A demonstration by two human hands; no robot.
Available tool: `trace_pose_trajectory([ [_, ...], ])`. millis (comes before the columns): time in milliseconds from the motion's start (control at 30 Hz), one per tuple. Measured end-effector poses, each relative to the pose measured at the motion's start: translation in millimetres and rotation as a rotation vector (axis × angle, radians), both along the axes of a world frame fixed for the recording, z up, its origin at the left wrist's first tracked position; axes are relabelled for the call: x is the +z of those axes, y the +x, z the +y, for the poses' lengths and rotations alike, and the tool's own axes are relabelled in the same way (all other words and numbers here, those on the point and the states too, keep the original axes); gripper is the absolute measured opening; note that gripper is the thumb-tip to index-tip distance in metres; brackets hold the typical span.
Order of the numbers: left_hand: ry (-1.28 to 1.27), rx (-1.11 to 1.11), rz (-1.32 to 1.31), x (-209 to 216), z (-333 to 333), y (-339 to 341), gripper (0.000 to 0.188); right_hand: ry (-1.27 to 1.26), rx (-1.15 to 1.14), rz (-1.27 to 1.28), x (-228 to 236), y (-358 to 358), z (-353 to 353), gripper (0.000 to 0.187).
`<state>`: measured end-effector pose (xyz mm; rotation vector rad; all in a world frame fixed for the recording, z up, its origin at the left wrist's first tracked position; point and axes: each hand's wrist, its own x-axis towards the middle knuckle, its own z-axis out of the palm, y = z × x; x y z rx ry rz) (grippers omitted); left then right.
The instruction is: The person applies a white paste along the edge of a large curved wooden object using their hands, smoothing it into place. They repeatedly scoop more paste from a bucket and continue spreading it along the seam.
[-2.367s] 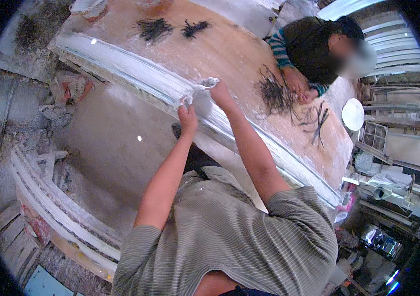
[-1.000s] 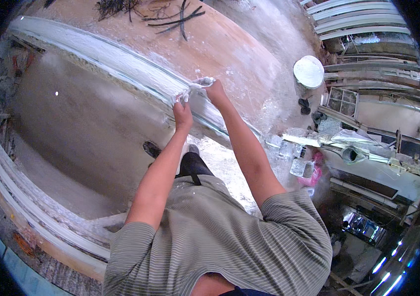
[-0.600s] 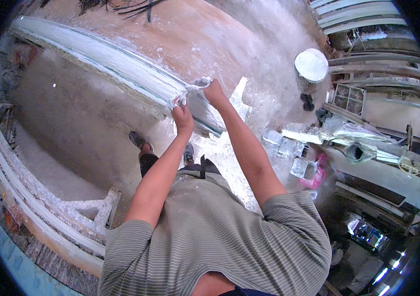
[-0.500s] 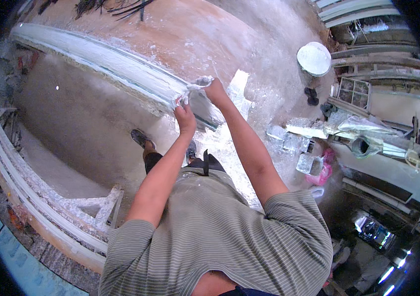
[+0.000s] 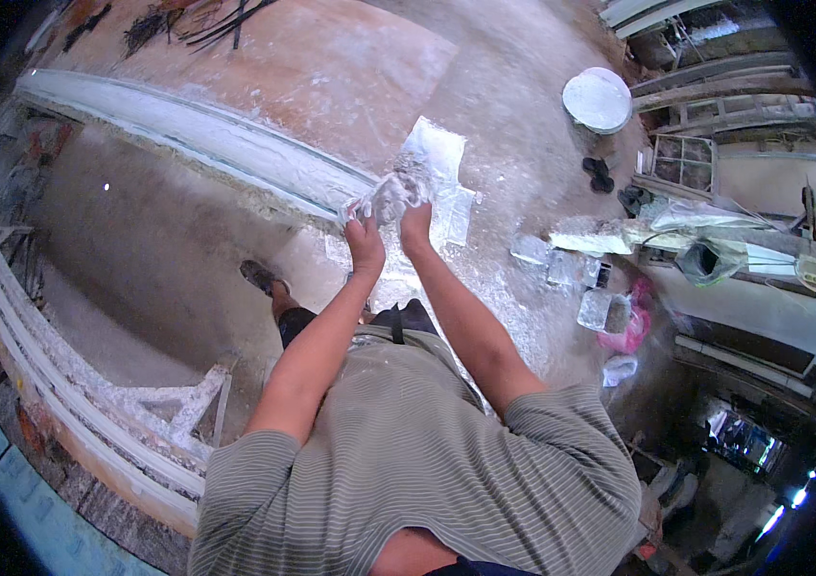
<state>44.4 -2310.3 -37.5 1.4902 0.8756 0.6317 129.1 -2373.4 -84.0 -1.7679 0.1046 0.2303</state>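
Note:
Both hands grip a white, plaster-coated clump (image 5: pixel 390 198) that looks fibrous, over the near end of a long white mould bench (image 5: pixel 235 139). My left hand (image 5: pixel 365 240) is closed on its left side, fingers smeared white. On its right side, my right hand (image 5: pixel 416 223) is closed too, its fingertips partly hidden by the clump. The bench runs away to the far left, its top coated in white with a long dark groove line. White sheets (image 5: pixel 441 154) lie on the floor just beyond my right hand.
A white round tub (image 5: pixel 597 100) stands far right, with dark sandals (image 5: pixel 598 175) below it. Clear boxes (image 5: pixel 604 312) and a pink bag (image 5: pixel 630 326) sit at the right. Dark strands (image 5: pixel 225 24) lie on a brownish sheet at the back. A curved white rail (image 5: pixel 72 384) bounds the left.
The white material, stretched thin between my hands before, is now bunched into a thicker clump. My right hand has come lower, and both hands are slightly nearer each other.

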Motion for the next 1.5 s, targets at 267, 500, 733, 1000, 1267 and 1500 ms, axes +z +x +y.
trace_pose_trajectory([
  [267,-0.039,-0.139,0.047,-1.2,4.3,-10.1,0.033,1.059,-0.154,0.638,-0.3,-41.7,13.9,0.033],
  [500,0.237,-0.424,0.134,9.4,-17.9,-10.6,0.032,1.083,-0.132,0.669,-47.1,-45.8,-10.4,0.041],
  [733,0.557,-0.911,0.318,-0.3,-43.4,6.2,0.031,1.072,-0.156,0.710,-59.2,-47.1,-36.8,0.037],
  [1000,-0.276,-0.405,-0.065,58.9,-25.4,28.1,0.029,1.103,-0.124,0.809,-100.5,-28.5,-55.0,0.032],
  [1267,-0.767,-0.222,-0.112,80.5,97.5,3.6,0.037,0.844,-0.232,0.845,-81.4,4.7,-84.8,0.019],
  [1500,-0.863,-0.296,-0.240,91.3,219.2,-21.5,0.036,0.417,-0.170,0.345,87.0,-5.3,-15.8,0.017],
])
